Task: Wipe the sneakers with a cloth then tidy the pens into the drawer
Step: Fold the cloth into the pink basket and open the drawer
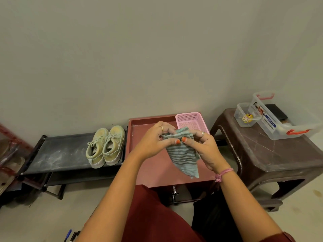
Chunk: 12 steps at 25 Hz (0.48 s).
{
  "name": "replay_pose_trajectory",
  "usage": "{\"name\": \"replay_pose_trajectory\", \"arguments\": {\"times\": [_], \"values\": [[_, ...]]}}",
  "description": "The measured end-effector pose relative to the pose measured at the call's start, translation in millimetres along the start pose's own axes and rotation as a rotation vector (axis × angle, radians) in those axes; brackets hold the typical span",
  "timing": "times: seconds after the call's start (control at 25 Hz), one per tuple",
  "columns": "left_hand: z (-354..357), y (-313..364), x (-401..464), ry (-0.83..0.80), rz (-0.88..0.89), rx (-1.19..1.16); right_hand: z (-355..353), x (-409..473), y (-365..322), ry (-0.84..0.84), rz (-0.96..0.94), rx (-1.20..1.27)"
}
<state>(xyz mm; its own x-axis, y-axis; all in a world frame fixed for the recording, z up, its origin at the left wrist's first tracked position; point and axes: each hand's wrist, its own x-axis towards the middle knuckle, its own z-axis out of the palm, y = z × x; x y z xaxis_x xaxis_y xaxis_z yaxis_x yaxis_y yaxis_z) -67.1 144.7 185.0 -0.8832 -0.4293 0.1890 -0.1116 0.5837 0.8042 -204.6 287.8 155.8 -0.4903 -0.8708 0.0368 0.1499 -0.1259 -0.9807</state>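
Both our hands, left hand [153, 138] and right hand [205, 147], pinch one striped cloth [183, 154] above the table [148, 170]; two sneakers [105, 146] sit on the shoe rack [59, 152].

sneakers [106, 147] on rack [59, 154] left of drawer [153, 172], basket [192, 121] in drawer, stool [272, 154] right

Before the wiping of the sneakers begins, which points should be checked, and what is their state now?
1. Cloth held by both hands: ok, left hand and right hand pinch its top edge.
2. Sneakers in reach on the rack: ok.
3. Sneakers need wiping: ok, they look dusty.
4. Cloth damp: cannot tell.
5. Pens located: ok, at bottom edge.
6. Drawer open: ok.
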Motion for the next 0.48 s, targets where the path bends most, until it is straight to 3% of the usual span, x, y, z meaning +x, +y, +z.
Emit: {"name": "replay_pose_trajectory", "arguments": {"times": [0.16,0.24,0.4,0.48], "values": [[-2.8,-5.2,7.4,-0.09,-0.004,0.121,2.0,3.5,-1.8,0.01,0.014,0.145],[-1.4,-6.3,10.8,-0.07,-0.025,0.05,2.2,7.5,-4.3,0.017,0.004,0.176],[32.4,-14.2,11.2,0.125,-0.211,-0.72,1.2,24.3,-13.7,0.076,-0.029,0.282],[54.6,-27.3,11.3,0.088,-0.35,-0.853,-1.0,36.1,-16.6,0.098,-0.058,0.292]]}}
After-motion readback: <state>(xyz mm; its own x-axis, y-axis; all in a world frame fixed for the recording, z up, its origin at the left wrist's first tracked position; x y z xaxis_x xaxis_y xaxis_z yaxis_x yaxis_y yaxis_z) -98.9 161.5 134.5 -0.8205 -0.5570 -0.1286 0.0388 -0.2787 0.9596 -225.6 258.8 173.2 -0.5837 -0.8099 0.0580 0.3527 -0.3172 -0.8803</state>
